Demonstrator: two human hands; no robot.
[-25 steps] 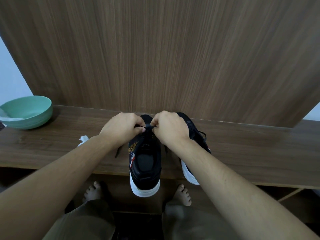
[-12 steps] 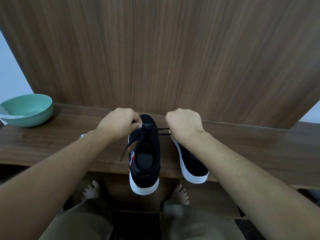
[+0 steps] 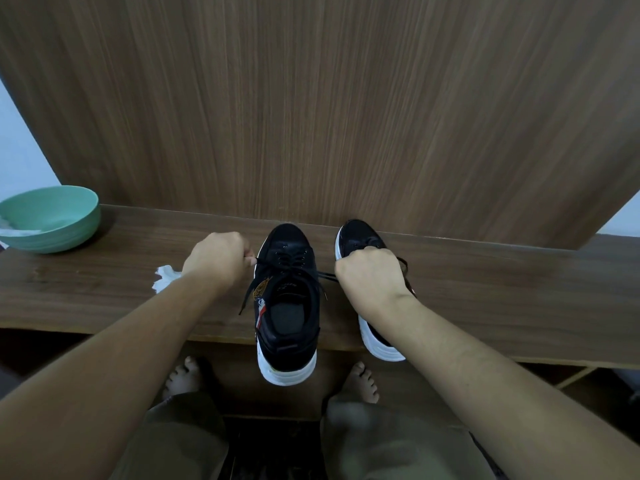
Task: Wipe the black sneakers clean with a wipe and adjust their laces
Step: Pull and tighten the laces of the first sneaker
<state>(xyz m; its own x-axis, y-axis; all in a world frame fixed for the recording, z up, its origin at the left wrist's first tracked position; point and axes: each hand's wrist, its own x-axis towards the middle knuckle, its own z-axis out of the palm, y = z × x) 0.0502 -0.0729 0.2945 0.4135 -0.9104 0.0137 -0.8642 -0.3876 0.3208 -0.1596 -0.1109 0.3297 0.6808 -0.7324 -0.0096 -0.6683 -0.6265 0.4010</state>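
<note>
Lace step in hand, on the near sneaker [image 3: 287, 303], which sits on the shelf [image 3: 485, 306] with its heel past the front edge. Left hand [image 3: 216, 259] pinches one lace end just left of the sneaker; right hand [image 3: 369, 277] grips the other end just right of it, over the second sneaker [image 3: 360, 237]. Both ends look drawn out sideways, seemingly taut. Wipe [image 3: 166, 276] lies left of the sneaker. Likely next: an even pull, then a knot.
</note>
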